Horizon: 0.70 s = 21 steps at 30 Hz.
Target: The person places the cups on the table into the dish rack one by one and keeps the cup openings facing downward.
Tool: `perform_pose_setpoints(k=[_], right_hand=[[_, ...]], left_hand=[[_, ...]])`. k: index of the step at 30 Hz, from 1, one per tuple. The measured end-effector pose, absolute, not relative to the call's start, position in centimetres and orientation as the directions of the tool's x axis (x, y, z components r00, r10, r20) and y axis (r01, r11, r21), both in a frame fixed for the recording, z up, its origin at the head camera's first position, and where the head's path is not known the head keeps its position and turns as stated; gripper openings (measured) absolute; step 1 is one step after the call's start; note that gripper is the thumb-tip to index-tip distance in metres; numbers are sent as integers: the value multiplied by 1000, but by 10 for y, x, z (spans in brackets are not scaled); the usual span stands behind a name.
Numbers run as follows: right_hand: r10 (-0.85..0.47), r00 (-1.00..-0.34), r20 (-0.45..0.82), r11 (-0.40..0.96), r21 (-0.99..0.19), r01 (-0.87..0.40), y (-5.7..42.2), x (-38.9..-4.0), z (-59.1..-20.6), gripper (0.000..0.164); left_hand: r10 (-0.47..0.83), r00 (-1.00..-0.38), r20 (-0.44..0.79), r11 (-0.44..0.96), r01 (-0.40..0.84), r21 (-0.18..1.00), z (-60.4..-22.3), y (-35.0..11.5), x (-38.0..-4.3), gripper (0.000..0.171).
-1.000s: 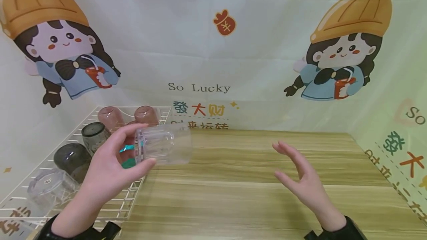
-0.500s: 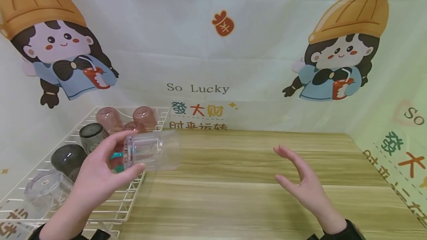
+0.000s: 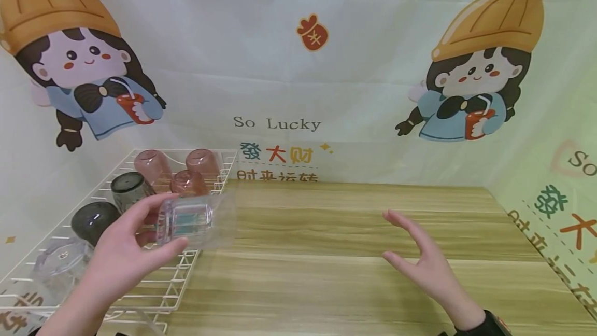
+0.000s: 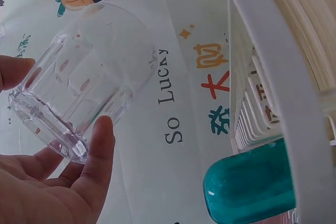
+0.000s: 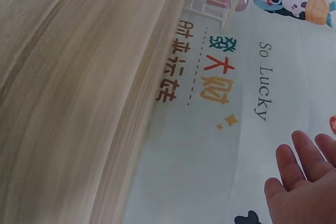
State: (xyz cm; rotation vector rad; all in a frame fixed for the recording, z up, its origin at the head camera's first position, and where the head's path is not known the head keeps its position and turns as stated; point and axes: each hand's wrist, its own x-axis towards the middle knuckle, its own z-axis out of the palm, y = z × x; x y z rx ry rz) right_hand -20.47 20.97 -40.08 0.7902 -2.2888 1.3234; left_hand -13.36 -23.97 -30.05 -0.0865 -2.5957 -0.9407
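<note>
My left hand (image 3: 128, 253) grips a clear glass (image 3: 193, 222) near its thick base, thumb on one side and fingers on the other. The glass lies sideways in the air above the right edge of the wire rack (image 3: 174, 294), its mouth toward the right. In the left wrist view the clear glass (image 4: 79, 82) shows a faceted lower part, and a teal cup (image 4: 249, 184) stands beyond it in the rack. My right hand (image 3: 426, 263) hovers over the wooden table (image 3: 326, 284), fingers apart from the thumb, holding nothing.
Upside down on the rack stand pink glasses (image 3: 202, 162) at the back, a dark grey glass (image 3: 130, 191), a black-tinted glass (image 3: 95, 222) and a clear faceted glass (image 3: 60, 268) at the front. A printed cloth (image 3: 364, 77) hangs behind and at the sides.
My left hand has moved left and down with the clear glass, bringing it over the rack's edge. A pink glass behind it shows more fully. The right hand has sunk slightly.
</note>
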Motion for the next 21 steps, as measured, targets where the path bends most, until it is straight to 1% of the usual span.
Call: perform_pose_setpoints(k=[4, 8, 14, 21], right_hand=[[-284, -761, 584, 426, -634, -645, 210, -204, -402, 71], [-309, -759, 574, 483, -592, -645, 214, -205, -406, 73], [-311, -785, 536, 587, -541, -602, 221, -206, -412, 73], [-340, -792, 506, 624, -509, -593, 227, -206, -416, 76]], left_hand=[[-73, -931, 357, 782, 169, 600, -302, -247, -130, 68], [-60, -933, 356, 778, 180, 601, -305, -255, -128, 69], [-25, -946, 324, 795, 178, 581, -306, -268, -128, 69], [-7, -961, 276, 834, 147, 532, -304, -278, -129, 69]])
